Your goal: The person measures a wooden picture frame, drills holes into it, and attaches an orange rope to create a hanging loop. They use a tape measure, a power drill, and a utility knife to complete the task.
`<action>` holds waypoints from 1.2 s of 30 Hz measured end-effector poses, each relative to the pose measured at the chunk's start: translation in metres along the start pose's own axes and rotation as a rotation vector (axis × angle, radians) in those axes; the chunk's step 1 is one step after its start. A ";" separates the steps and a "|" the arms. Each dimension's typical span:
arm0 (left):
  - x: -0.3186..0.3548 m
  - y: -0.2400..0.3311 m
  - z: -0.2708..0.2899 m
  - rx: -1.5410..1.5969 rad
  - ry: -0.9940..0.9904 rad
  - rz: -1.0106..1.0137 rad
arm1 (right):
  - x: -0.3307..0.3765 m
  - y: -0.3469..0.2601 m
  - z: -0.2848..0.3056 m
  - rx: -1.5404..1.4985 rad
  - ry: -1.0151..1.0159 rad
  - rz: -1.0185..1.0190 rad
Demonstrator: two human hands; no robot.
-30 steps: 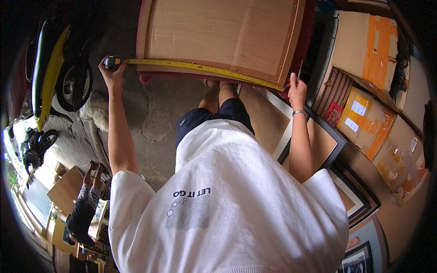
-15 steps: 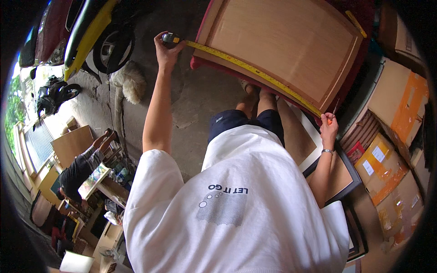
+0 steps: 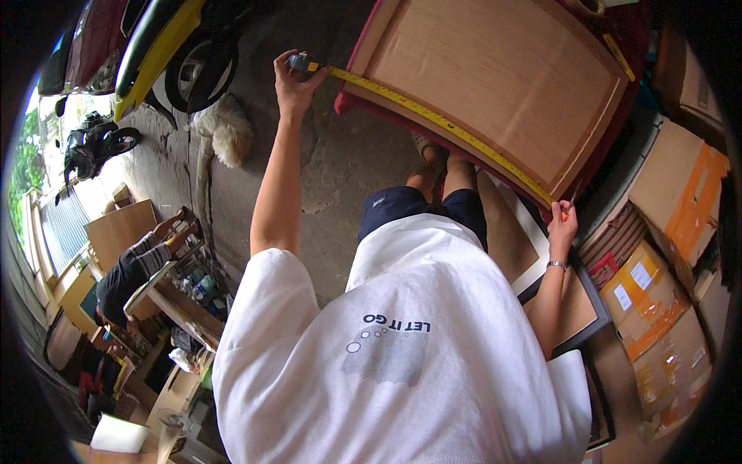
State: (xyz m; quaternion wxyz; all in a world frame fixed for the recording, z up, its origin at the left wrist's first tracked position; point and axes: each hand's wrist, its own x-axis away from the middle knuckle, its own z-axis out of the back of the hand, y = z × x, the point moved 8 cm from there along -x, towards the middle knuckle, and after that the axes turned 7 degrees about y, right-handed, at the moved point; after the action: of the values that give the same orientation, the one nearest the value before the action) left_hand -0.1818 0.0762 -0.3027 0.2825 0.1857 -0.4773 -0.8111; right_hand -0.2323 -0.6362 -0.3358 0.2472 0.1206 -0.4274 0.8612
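In my raised left hand [image 3: 295, 87] is the dark case of a tape measure [image 3: 306, 63], with fingers and thumb wrapped round it. Its yellow blade [image 3: 440, 121] runs taut along the near edge of a brown wooden panel [image 3: 495, 77] bordered with dark red cloth. At the panel's near right corner, my right hand [image 3: 563, 224] pinches the blade's end. The same hand also grips a slim orange-handled tool [image 3: 566, 216], apparently a screwdriver, whose thin shaft points up. A short yellow strip [image 3: 619, 57] lies at the panel's far right edge.
Taped cardboard boxes [image 3: 649, 286] are stacked at the right, beside dark-edged frames [image 3: 583, 305] leaning near my right arm. A fluffy pale dog [image 3: 230, 133] is on the concrete floor to the left, near motorbikes [image 3: 201, 73]. Another person [image 3: 127, 278] bends over by a cluttered bench [image 3: 174, 309].
The panel, tape and both my hands sit slightly farther right in the picture, as do the surroundings. The tape stays stretched between my hands. The person at the left has shifted a little.
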 end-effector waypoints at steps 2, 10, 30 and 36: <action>0.001 0.003 0.003 0.016 0.015 -0.008 | -0.002 0.009 0.002 -0.026 0.008 -0.010; 0.007 0.040 0.012 0.008 0.033 -0.155 | 0.002 0.010 0.000 -0.060 0.020 -0.097; 0.110 0.096 -0.091 -0.199 -0.047 -0.333 | 0.005 0.005 -0.001 -0.045 0.095 -0.064; 0.181 0.113 -0.156 -0.336 0.004 -0.272 | 0.014 -0.009 0.006 0.096 0.208 0.067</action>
State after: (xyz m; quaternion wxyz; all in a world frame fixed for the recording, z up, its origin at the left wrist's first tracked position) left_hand -0.2009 -0.1870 -0.2833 0.1982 0.2004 -0.3051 -0.9096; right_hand -0.2397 -0.6323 -0.3204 0.2553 0.0277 -0.3617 0.8962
